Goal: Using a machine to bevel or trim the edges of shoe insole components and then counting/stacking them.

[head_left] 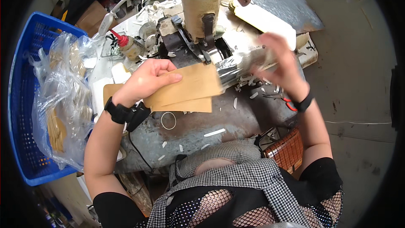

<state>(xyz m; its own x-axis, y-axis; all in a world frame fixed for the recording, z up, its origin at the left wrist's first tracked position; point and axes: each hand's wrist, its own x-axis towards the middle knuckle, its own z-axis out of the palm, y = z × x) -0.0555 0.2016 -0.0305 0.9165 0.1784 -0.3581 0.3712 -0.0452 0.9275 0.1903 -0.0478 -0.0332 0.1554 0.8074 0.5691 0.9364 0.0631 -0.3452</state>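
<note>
My left hand (147,79) pinches flat tan pieces (187,85) between thumb and fingers. These lie overlapped, with a lower one (194,104) jutting out beneath; whether they are leather or card I cannot tell. Motion smears my right hand (283,65), raised over the right side of the bench beside crinkled clear film (240,65). Its fingers are too blurred to show whether they hold anything. Between both hands stands a worn beige machine head (201,10) with dark metal parts at its base. Another tan piece (110,93) shows behind my left wrist.
At the left, a blue plastic basket (25,101) holds clear bags (63,97) with tan pieces inside. A red-tipped bottle (130,47) stands behind my left hand. Red-handled scissors (290,104) lie below my right hand. Pale strips (265,19), a rubber band (168,120) and scraps lie about.
</note>
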